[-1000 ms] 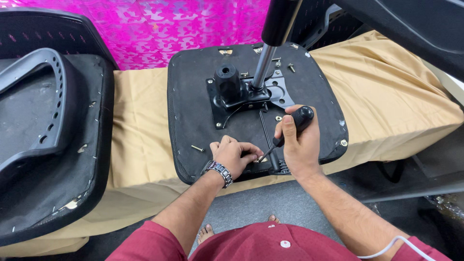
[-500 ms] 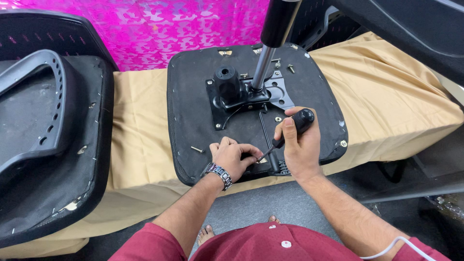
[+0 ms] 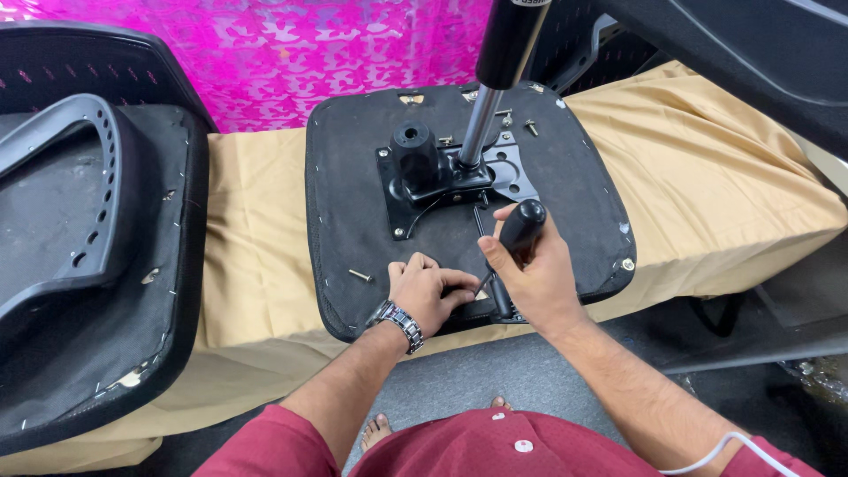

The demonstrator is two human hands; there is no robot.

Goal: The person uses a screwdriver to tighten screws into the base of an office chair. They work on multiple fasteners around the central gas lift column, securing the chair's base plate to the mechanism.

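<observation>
Screwdriver (image 3: pixel 517 237), gripped upright in the closed right hand (image 3: pixel 534 278), bears on the seat (image 3: pixel 353 203) at its 6 o'clock edge, while the left hand (image 3: pixel 426 291), curled shut, steadies the tip.

Head camera looks steeply down, close over the upturned seat base (image 3: pixel 353 177).

One item only is showing: a small strip of pale printed lettering on the black cylindrical gas-lift column (image 3: pixel 512 40), sitting at the very top edge of the head view, partly cropped. No packages, signs or screens are appearing anywhere else in this view.
</observation>
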